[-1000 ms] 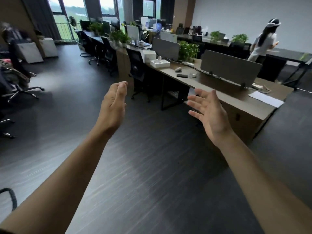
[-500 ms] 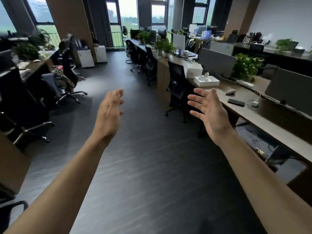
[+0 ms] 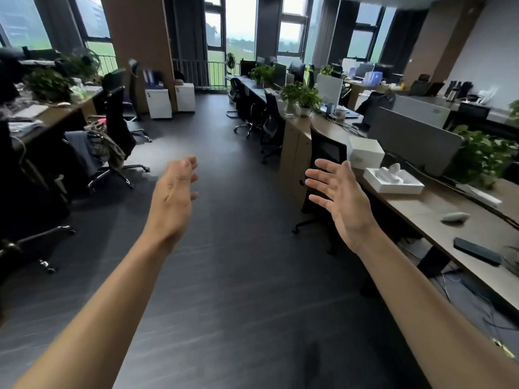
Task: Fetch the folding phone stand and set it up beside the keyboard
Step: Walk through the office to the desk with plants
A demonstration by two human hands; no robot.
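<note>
Both the left hand [image 3: 174,197] and the right hand [image 3: 341,196] hang spread and empty over the aisle floor, so fetching has barely begun: no phone stand or keyboard is identifiable, and the desk [image 3: 438,206] to the right needs searching.

Light: daylight is coming through the windows [image 3: 241,21] at the top of the frame, blowing out there; room dim
Glare: a pale sheen is lying on the floor [image 3: 168,141] mid-left
Blur: the mouse [image 3: 455,217] at right is smearing
Distortion: lines are bowing at the edges
</note>
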